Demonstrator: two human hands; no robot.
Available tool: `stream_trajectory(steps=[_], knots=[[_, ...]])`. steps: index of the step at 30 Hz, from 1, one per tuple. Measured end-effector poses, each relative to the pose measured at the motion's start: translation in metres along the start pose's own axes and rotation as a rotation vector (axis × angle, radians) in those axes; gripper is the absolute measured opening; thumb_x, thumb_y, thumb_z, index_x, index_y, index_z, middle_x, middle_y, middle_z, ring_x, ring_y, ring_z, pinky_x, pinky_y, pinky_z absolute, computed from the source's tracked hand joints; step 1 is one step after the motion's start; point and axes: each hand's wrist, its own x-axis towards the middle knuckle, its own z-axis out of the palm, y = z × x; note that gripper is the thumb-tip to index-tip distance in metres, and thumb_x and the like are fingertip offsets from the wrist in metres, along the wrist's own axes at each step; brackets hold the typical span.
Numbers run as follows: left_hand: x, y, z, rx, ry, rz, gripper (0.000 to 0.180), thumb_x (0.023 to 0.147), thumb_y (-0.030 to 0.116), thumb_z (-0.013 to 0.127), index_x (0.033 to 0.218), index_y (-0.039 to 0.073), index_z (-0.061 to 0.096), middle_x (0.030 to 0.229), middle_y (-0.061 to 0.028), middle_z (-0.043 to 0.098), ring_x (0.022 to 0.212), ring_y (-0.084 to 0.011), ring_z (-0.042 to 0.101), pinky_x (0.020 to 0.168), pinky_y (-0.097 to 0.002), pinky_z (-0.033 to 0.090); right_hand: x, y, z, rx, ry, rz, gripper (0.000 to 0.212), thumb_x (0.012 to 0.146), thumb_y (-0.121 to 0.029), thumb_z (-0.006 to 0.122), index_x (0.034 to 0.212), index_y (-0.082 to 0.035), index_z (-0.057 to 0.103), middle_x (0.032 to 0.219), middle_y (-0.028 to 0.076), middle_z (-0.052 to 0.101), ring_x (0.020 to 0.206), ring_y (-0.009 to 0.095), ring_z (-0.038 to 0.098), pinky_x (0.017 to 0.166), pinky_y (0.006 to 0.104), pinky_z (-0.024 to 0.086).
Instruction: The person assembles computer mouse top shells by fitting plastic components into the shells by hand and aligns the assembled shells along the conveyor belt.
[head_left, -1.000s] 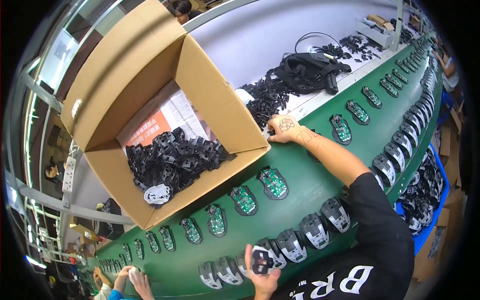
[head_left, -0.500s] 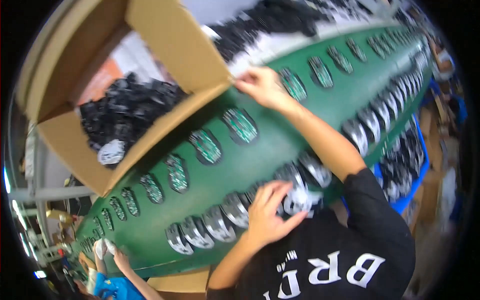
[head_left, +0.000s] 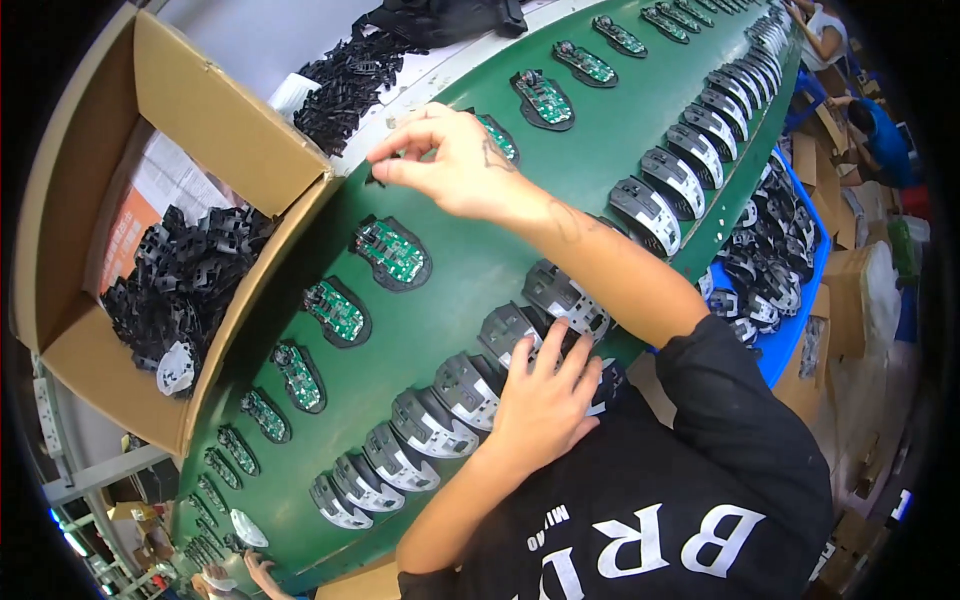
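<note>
At upper centre, the right hand [head_left: 450,160] pinched a black part [head_left: 375,181], its smallness likely needing precision, while the left hand [head_left: 545,412] lay splayed by grey-white shells [head_left: 468,388] at lower centre.

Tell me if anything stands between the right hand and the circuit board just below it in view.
Nothing visible does: bare green surface shows between the right hand and that circuit board. The cardboard box sits left, outside that gap.
</note>
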Motion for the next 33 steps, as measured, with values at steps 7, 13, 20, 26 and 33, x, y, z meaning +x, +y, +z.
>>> stream_trajectory(steps=[7,13,20,26,33], knots=[[-0.017,-0.004,0.004,-0.297,0.346,-0.129,0.050,0.059,0.024,0.082,0.099,0.004,0.060,0.102,-0.0086,0.061,0.099,-0.0284,0.058,0.095,-0.0421,0.038,-0.071,-0.075,-0.067,0.645,-0.072,0.334,0.025,0.083,-0.001,0.066,0.107,0.003,0.061,0.095,0.009,0.062,0.079,0.011,0.062,0.069,0.0233,0.053],[-0.066,-0.026,-0.006,-1.797,1.081,-0.400,0.094,0.069,0.019,0.066,0.146,0.008,0.014,0.127,-0.0155,0.048,0.112,-0.0334,0.054,0.097,-0.0451,0.044,-0.126,-0.085,-0.067,0.682,-0.069,0.350,0.022,0.086,0.007,0.057,0.107,0.007,0.060,0.101,0.011,0.059,0.085,0.015,0.063,0.076,0.0253,0.055],[-0.093,-0.032,-0.017,-1.759,1.022,-0.360,0.083,0.073,0.018,0.070,0.141,0.007,0.023,0.131,-0.0249,0.043,0.117,-0.0391,0.048,0.103,-0.0491,0.036,-0.137,-0.095,-0.022,0.890,-0.316,0.606,0.019,0.089,0.000,0.057,0.107,0.006,0.058,0.096,0.009,0.061,0.080,0.013,0.064,0.071,0.0266,0.056],[-0.095,-0.040,-0.011,-1.164,1.273,-0.551,0.048,0.082,0.006,0.063,0.126,0.002,0.044,0.134,-0.0232,0.043,0.115,-0.0286,0.050,0.098,-0.0388,0.040,-0.144,-0.099,-0.009,0.995,-0.373,0.786,0.016,0.086,-0.004,0.063,0.100,0.001,0.057,0.082,0.005,0.063,0.070,0.010,0.063,0.060,0.0218,0.049],[-0.094,-0.035,-0.004,-1.411,1.394,-0.624,0.033,0.086,0.003,0.059,0.118,-0.002,0.051,0.103,-0.0088,0.061,0.091,-0.0162,0.059,0.084,-0.0318,0.047,-0.149,-0.102,0.000,1.008,-0.273,0.736,0.016,0.086,0.001,0.060,0.101,0.001,0.056,0.091,0.007,0.060,0.078,0.013,0.063,0.066,0.0257,0.052]])
